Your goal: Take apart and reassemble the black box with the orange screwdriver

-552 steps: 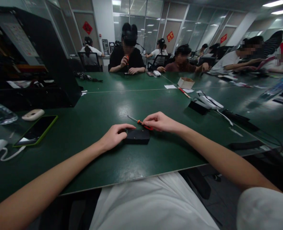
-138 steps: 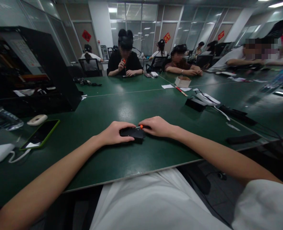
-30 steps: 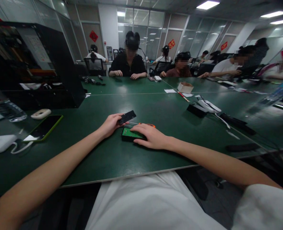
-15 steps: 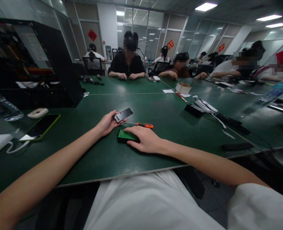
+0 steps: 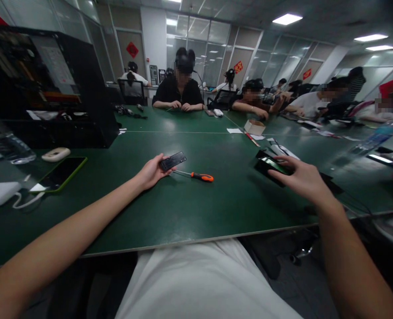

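Note:
My left hand [image 5: 153,172] is closed on a flat black rectangular cover [image 5: 173,161], held tilted above the green table [image 5: 183,212]. A screwdriver [image 5: 201,177] with an orange and black handle lies just right of that hand, its shaft pointing toward the fingers. Over on the right, my right hand [image 5: 299,177] grips a black casing with a green circuit board [image 5: 276,166] in it, somewhat blurred. The casing is close to another black object on the table, and I cannot tell whether they touch.
A phone in a green case [image 5: 60,174], a pale oval case [image 5: 56,154] and a white charger with a cable [image 5: 0,194] lie at the left. Behind them stands a black cabinet [image 5: 96,93]. Farther off are a small cardboard box [image 5: 255,127] and several seated people.
My right hand has carried the circuit-board casing from the middle of the table to the right. The cover in my left hand has turned slightly; the screwdriver stays in place.

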Action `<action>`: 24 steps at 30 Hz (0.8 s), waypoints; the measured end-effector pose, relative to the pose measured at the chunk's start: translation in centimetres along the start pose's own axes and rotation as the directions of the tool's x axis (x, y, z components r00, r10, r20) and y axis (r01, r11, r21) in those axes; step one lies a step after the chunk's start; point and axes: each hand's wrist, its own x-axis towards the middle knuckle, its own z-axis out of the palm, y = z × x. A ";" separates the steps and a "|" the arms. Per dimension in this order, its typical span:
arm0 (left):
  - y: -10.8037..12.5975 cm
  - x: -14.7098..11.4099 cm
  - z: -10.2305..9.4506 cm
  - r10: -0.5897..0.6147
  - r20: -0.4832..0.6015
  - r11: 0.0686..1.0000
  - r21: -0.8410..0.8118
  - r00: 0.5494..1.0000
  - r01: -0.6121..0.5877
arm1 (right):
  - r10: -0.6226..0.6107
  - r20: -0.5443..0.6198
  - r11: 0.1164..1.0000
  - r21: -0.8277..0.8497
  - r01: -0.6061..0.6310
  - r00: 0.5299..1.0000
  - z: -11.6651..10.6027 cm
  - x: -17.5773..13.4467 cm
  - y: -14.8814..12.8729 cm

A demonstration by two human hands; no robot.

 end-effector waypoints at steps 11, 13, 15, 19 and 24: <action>-0.1 0.1 -0.2 0.011 -0.013 1.000 0.013 1.000 -0.011 | 0.359 0.026 0.873 -0.363 -0.326 0.933 0.6 1.4 6.6; -0.1 -0.1 -0.1 0.016 -0.008 1.000 0.022 1.000 -0.016 | 0.382 0.045 0.853 -0.402 -0.333 0.923 1.0 1.8 7.4; -0.1 -0.2 0.1 0.021 -0.006 0.999 0.029 1.000 -0.021 | 0.389 0.074 0.854 -0.403 -0.329 0.918 1.2 2.1 8.1; 0.0 -0.4 0.3 0.023 -0.012 0.999 0.031 1.000 -0.023 | 0.365 0.126 0.873 -0.391 -0.292 0.922 1.3 2.4 9.3; 0.0 -0.3 0.2 0.017 -0.016 0.999 0.037 1.000 -0.016 | 0.393 0.125 0.839 -0.455 -0.299 0.911 1.7 2.7 10.2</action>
